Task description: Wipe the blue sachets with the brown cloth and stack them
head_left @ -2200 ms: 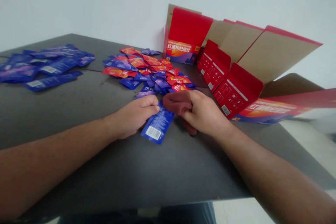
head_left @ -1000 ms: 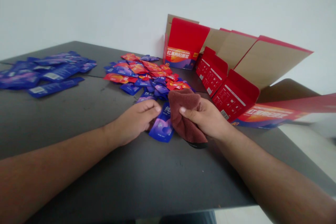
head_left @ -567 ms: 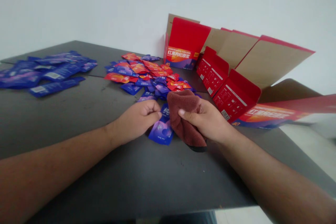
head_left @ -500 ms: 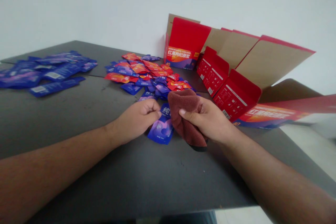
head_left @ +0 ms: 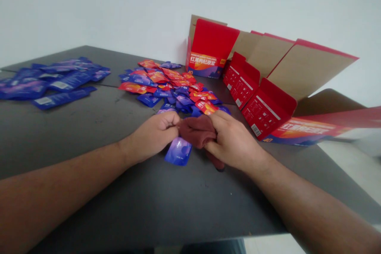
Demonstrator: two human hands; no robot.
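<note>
Pinched in my left hand (head_left: 156, 137) is a blue-purple sachet (head_left: 178, 152), its lower part hanging below my fingers over the table. My right hand (head_left: 233, 139) is closed around a brown cloth (head_left: 198, 130), which covers the upper part of the sachet and touches my left fingertips. Beyond both hands lies a mixed pile of red-orange and blue sachets (head_left: 169, 83).
A second pile, all blue sachets (head_left: 65, 75), lies at the left of the dark table (head_left: 119, 206). At the right stand open red cardboard boxes (head_left: 214, 43) with raised flaps, near the white wall (head_left: 119, 8).
My right hand has brought the cloth leftward onto the upper part of the sachet, hiding its printed characters. My left hand has stayed almost in place, still gripping the sachet.
</note>
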